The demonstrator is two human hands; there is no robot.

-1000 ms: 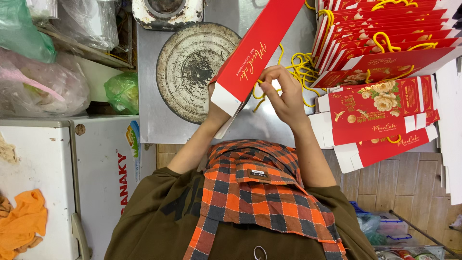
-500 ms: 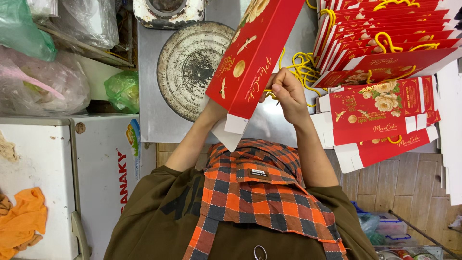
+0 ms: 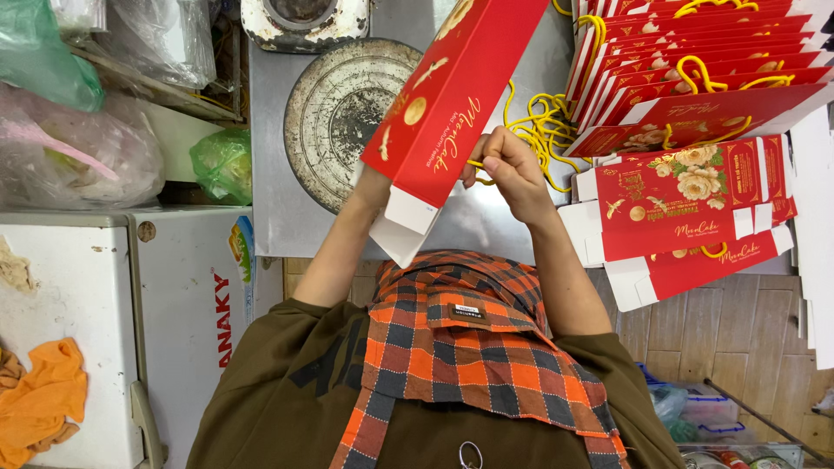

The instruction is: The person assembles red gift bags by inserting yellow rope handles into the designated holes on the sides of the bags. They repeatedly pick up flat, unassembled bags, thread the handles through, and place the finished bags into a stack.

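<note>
A long red carton [image 3: 452, 104] with gold prints and open white end flaps [image 3: 404, 224] is held tilted above a grey metal table [image 3: 278, 217]. My left hand [image 3: 375, 184] grips it from underneath and is mostly hidden behind it. My right hand [image 3: 508, 169] is at the carton's right edge, its fingers pinched on a yellow cord [image 3: 475, 163]. A tangle of yellow cords [image 3: 543, 130] lies just beyond that hand.
Stacked flat red cartons with yellow handles [image 3: 695, 78] fill the upper right, with more printed ones [image 3: 686, 200] below. A round worn metal disc [image 3: 339, 113] lies on the table. A white cabinet [image 3: 104, 313] with an orange cloth [image 3: 39, 395] and plastic bags [image 3: 78, 156] stand at left.
The carton has turned from its narrow side to its broad printed face and swung upward. My right hand shifted to its right edge and pinched the yellow cord.
</note>
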